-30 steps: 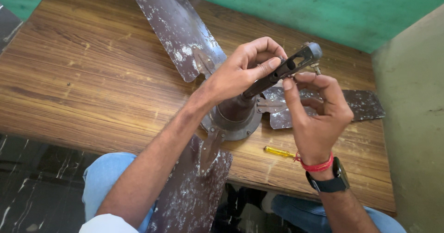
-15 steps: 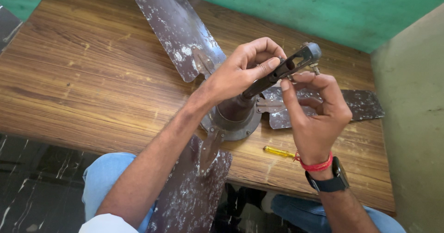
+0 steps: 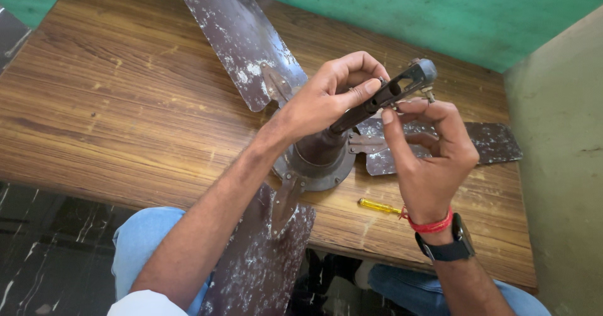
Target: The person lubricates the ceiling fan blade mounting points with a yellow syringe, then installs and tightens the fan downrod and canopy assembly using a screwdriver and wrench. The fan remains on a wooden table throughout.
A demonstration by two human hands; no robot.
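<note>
Here your left hand is closed around the down rod of a brown ceiling fan, thumb and fingers wrapped about its upper part. Your right hand pinches at a small bolt just under the rod's slotted top end, fingertips meeting on it. The rod rises tilted from the fan's motor housing, which sits on the wooden desk near its front edge. Three speckled blades spread out from the housing, one overhanging your lap. A yellow-handled screwdriver lies on the desk just beside your right wrist.
</note>
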